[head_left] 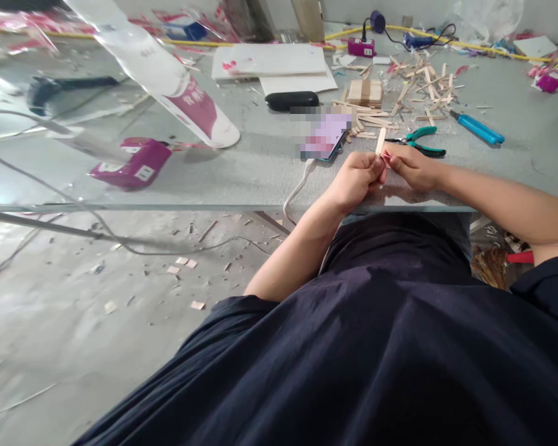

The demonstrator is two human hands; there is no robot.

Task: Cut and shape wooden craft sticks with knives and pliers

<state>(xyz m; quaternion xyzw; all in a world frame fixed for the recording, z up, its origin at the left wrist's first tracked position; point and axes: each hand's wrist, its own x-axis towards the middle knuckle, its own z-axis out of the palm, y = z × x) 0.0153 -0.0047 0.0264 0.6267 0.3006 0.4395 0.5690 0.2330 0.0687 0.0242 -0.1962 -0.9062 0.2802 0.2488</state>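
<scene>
The left hand [363,176] is closed on a pale wooden stick [380,142] that stands up from its fingers near the tabletop's [260,179] near edge — the right hand [411,166] meets it, pinching a small pink piece [386,160]. Green-handled pliers [418,142] lie just beyond the right hand — a phone [326,135] lies to the left, loose sticks [369,118] farther off.

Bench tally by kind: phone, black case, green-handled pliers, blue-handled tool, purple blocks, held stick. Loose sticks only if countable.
Phone: 1
Black case: 1
Green-handled pliers: 1
Blue-handled tool: 1
Purple blocks: 3
Held stick: 1
Total: 8
Loose sticks overlap too much to count; left out.
</scene>
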